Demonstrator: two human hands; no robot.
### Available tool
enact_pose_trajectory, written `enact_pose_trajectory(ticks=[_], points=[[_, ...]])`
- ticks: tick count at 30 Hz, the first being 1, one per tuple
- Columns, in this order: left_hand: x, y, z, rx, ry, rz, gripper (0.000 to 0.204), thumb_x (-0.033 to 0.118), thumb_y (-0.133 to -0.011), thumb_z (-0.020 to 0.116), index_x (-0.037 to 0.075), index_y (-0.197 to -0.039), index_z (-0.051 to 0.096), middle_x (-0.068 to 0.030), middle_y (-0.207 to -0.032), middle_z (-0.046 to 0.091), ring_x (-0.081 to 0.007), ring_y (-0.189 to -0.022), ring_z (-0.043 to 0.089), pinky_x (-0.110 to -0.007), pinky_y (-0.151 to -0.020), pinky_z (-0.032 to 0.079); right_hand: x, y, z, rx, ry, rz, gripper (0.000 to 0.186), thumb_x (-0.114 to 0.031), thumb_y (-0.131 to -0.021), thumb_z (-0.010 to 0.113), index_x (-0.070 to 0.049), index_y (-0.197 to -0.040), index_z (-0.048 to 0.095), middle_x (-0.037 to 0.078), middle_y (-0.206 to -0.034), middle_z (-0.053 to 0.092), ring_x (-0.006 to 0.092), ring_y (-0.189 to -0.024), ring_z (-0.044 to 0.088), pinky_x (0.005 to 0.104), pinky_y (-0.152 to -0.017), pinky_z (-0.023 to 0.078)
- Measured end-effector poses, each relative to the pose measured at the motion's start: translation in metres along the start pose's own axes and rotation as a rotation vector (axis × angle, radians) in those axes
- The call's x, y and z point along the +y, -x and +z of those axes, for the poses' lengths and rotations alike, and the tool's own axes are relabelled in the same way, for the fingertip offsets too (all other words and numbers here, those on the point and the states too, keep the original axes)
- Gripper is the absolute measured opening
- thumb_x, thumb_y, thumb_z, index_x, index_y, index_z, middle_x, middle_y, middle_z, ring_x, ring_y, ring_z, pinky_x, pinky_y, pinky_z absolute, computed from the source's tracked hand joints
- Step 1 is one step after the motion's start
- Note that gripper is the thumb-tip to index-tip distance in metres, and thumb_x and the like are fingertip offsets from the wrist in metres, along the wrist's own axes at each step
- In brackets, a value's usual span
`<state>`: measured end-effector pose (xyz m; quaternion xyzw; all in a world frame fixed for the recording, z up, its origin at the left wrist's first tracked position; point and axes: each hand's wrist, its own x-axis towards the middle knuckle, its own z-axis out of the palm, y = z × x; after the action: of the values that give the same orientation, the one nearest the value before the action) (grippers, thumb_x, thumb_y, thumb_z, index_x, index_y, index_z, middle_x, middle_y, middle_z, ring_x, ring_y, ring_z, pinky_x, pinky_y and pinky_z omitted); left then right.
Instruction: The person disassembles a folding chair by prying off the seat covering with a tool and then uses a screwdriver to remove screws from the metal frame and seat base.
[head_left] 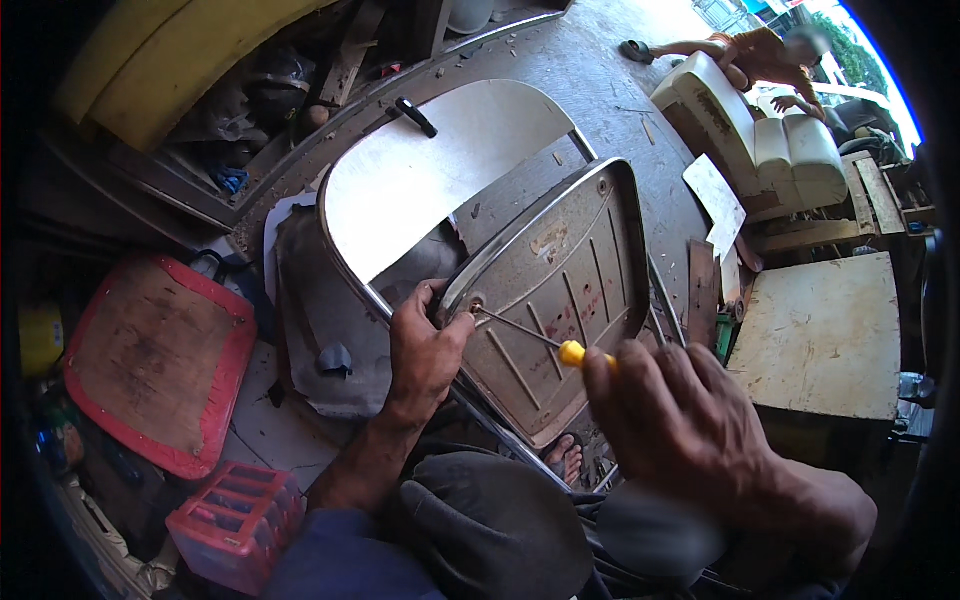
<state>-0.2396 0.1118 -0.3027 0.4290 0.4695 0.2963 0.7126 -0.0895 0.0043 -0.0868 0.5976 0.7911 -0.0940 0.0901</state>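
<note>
A folding metal chair lies in front of me, its seat pan (pixel 545 365) turned with the ribbed, worn underside up, beside a pale curved backrest panel (pixel 440 170) carrying a small black object (pixel 416 117). My left hand (pixel 420 365) grips the pan's left edge, thumb beside a corner fastener (pixel 476 304). My right hand (pixel 680 420) is closed on the yellow handle of a screwdriver (pixel 572 353), whose shaft reaches to that fastener; whether the tip is seated in it I cannot tell.
At left lie a red-edged board (pixel 150 365) and a red organizer box (pixel 232 505). A cream board (pixel 812 335) stands at right, below scrap panels (pixel 712 200) and pale upholstered seats (pixel 790 165), where another person (pixel 760 60) reclines. Wooden debris (pixel 345 75) lines the upper left.
</note>
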Motion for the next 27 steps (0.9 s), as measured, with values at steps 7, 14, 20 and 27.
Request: enact_pose_trajectory(ticks=[7, 14, 20, 27], points=[[-0.002, -0.001, -0.002, 0.009, -0.037, 0.019, 0.030, 0.003, -0.078, 0.066, -0.007, -0.107, 0.064, -0.0071, -0.089, 0.066, -0.0113, -0.079, 0.059, -0.027, -0.074, 0.049, 0.003, -0.006, 0.004, 0.134, -0.003, -0.076, 0.029, -0.009, -0.096, 0.059, 0.005, -0.120, 0.050, 0.020, -0.091, 0.058, 0.0205, -0.061, 0.060, 0.0323, -0.043, 0.051], [0.003, -0.001, 0.001, -0.006, 0.012, -0.007, 0.030, 0.001, -0.078, 0.065, -0.006, -0.107, 0.064, -0.0073, -0.092, 0.066, -0.0118, -0.081, 0.060, -0.027, -0.077, 0.049, -0.003, -0.008, -0.008, -0.084, -0.558, 0.348, 0.039, -0.013, -0.094, 0.066, 0.005, -0.125, 0.049, 0.021, -0.092, 0.059, 0.0187, -0.057, 0.057, 0.0290, -0.042, 0.046], [0.004, 0.002, 0.003, -0.012, 0.053, -0.021, 0.030, -0.001, -0.079, 0.065, -0.006, -0.108, 0.064, -0.0078, -0.094, 0.066, -0.0119, -0.084, 0.060, -0.026, -0.079, 0.050, 0.002, -0.013, -0.003, -0.294, -0.172, 0.213, 0.035, -0.021, -0.100, 0.056, 0.007, -0.121, 0.053, 0.022, -0.093, 0.057, 0.0158, -0.064, 0.056, 0.0271, -0.043, 0.038], [0.003, 0.002, -0.003, -0.009, -0.001, 0.011, 0.030, 0.000, -0.079, 0.064, -0.006, -0.108, 0.063, -0.0085, -0.097, 0.066, -0.0125, -0.086, 0.061, -0.027, -0.081, 0.050, 0.007, 0.001, 0.001, 0.010, 0.117, -0.062, 0.038, -0.013, -0.097, 0.059, 0.004, -0.129, 0.047, 0.020, -0.089, 0.062, 0.0204, -0.070, 0.064, 0.0346, -0.050, 0.055]])
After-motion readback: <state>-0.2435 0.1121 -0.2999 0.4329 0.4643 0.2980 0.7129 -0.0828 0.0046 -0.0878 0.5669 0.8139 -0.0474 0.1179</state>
